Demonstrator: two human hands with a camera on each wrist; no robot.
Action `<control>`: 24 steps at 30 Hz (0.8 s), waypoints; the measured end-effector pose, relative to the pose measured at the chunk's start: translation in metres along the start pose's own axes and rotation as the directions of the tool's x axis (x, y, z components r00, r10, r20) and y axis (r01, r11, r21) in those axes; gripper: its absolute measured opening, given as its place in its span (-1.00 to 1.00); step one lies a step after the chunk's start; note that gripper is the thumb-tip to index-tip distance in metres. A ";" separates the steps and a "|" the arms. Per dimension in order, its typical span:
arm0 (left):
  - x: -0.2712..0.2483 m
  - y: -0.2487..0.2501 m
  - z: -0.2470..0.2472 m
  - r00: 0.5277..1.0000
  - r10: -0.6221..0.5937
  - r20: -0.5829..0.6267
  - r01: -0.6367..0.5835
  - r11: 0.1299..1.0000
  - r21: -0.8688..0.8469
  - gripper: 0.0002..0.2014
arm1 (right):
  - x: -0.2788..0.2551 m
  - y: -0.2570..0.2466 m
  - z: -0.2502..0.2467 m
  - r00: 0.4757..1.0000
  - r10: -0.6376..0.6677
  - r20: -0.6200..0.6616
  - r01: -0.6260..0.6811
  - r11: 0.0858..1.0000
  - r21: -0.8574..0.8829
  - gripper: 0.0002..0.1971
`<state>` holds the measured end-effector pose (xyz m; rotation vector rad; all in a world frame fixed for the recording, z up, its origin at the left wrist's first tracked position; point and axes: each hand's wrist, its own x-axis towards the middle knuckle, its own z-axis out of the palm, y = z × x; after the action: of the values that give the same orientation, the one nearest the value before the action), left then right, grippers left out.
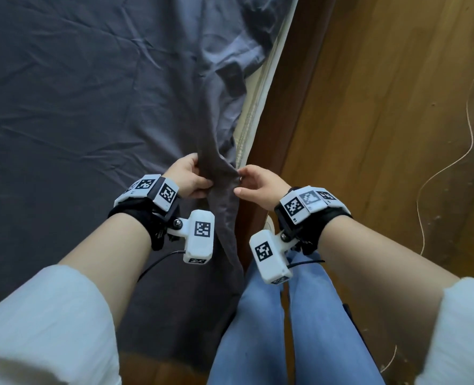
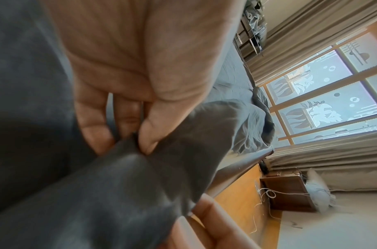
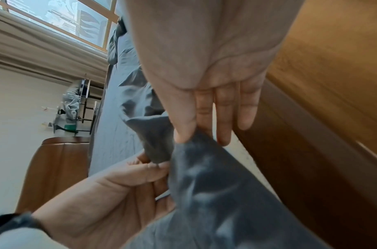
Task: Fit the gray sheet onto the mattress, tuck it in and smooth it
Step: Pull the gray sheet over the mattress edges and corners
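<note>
The gray sheet (image 1: 72, 101) lies wrinkled over most of the mattress, bunched along the right side where the pale mattress edge (image 1: 253, 112) shows bare. A raised fold of the sheet (image 1: 219, 179) stands between my hands near the bed's right edge. My left hand (image 1: 190, 177) grips that fold from the left, thumb and fingers pinching the cloth (image 2: 138, 139). My right hand (image 1: 253, 183) pinches the fold from the right between thumb and forefinger (image 3: 183, 134), its other fingers straight. The sheet (image 3: 215, 193) hangs down below both hands.
A dark wooden bed frame rail (image 1: 285, 120) runs beside the mattress, with wooden floor (image 1: 396, 134) to the right and a thin cord (image 1: 452, 162) lying on it. My legs in blue jeans (image 1: 272, 329) stand by the bed. Curtains and a window (image 2: 321, 101) are at the far end.
</note>
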<state>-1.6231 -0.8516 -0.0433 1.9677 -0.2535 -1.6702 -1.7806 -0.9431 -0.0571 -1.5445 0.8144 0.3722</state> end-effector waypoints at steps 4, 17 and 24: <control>-0.006 -0.002 0.003 0.999 0.019 -0.033 -0.019 1.000 -0.007 -0.64 | -0.004 -0.002 0.006 0.999 0.012 0.038 -0.018 0.986 0.166 -0.84; -0.008 0.001 0.019 0.945 0.133 -0.299 -0.003 0.917 0.399 -0.42 | -0.038 0.044 -0.021 0.949 0.233 -0.211 -0.154 0.930 0.333 -0.69; -0.010 -0.003 0.023 0.919 0.125 -0.375 0.023 0.930 0.367 -0.38 | -0.054 0.074 -0.051 0.841 0.406 -0.356 -0.319 0.906 0.280 -0.67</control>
<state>-1.6478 -0.8507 -0.0381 2.4967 -0.4875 -1.2155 -1.8801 -0.9740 -0.0669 -1.2765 1.4452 0.2271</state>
